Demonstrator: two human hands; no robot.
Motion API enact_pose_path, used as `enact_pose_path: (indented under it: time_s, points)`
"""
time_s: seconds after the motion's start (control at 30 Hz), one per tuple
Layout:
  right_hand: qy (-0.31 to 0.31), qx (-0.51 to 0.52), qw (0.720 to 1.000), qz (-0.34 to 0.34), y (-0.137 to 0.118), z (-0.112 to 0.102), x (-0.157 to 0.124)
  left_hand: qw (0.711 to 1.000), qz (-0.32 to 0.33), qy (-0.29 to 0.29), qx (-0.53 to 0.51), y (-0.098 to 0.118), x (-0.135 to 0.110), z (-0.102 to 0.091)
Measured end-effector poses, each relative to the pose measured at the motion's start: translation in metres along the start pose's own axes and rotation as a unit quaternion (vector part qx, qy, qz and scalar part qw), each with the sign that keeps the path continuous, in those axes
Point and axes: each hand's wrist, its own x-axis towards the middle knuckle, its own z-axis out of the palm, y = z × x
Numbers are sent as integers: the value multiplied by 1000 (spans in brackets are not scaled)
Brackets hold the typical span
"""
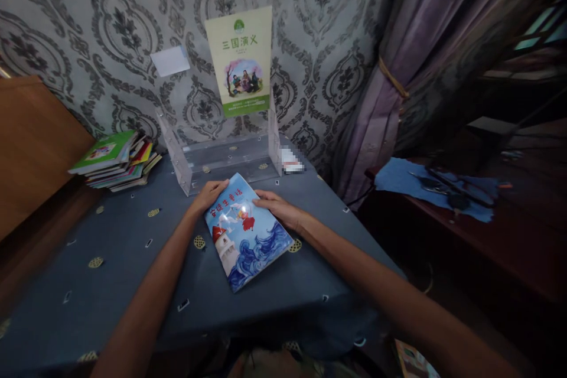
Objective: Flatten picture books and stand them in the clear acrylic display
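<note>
A blue picture-covered book [248,233] with red lettering is between my two hands above the cloth-covered table, its cover facing up. My left hand [210,194] grips the upper left edge, thumb near the top corner. On the right edge, my right hand [279,208] has its thumb on the cover and the other fingers partly hidden beneath. Just beyond the book stands a clear acrylic rack [228,156]. A cream and green book [241,65] rests upright in its upper part, left of the rack's right side panel.
At the table's left lies a stack of books [117,159] beside a brown wooden panel [39,147]. A white card [170,61] is at the rack's upper left. To the right are a tied purple curtain [381,88] and a blue cloth [434,189] with dark tools on it.
</note>
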Motion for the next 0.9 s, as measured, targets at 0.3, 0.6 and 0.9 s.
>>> enact_pose_path:
  time_s: [0.3, 0.6, 0.9]
  points:
    - [156, -84, 977, -115, 21, -16, 33, 988, 29, -139, 54, 17, 16, 30]
    - [187, -289, 922, -176, 21, -30, 46, 988, 96, -48, 110, 6, 6, 25]
    - [201, -455, 845, -197, 20, -43, 51, 954, 148, 133, 226, -28, -57, -5]
